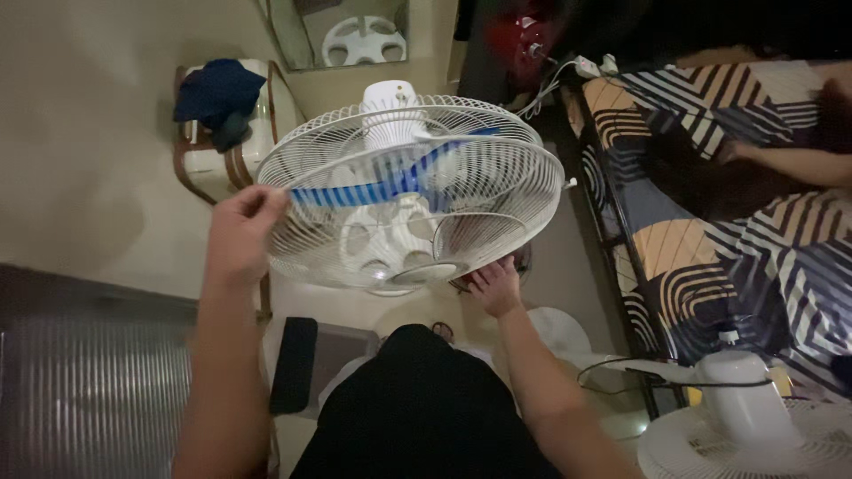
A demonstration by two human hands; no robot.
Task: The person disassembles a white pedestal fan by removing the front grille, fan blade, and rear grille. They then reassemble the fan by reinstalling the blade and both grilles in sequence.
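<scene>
A white electric fan [417, 191] with a round wire guard and blue blades stands tilted in front of me. My left hand [241, 232] is closed on the left rim of the wire guard. My right hand [495, 286] touches the lower right rim of the guard from underneath, fingers curled against it. The fan's white motor housing [390, 102] shows behind the guard at the top. My dark-clothed lap fills the bottom middle of the view.
A bed with a striped geometric cover [737, 231] runs along the right, and another person's arm [799, 161] lies on it. A second white fan [745, 417] stands at bottom right. A chair with dark cloth [217, 102] sits at upper left.
</scene>
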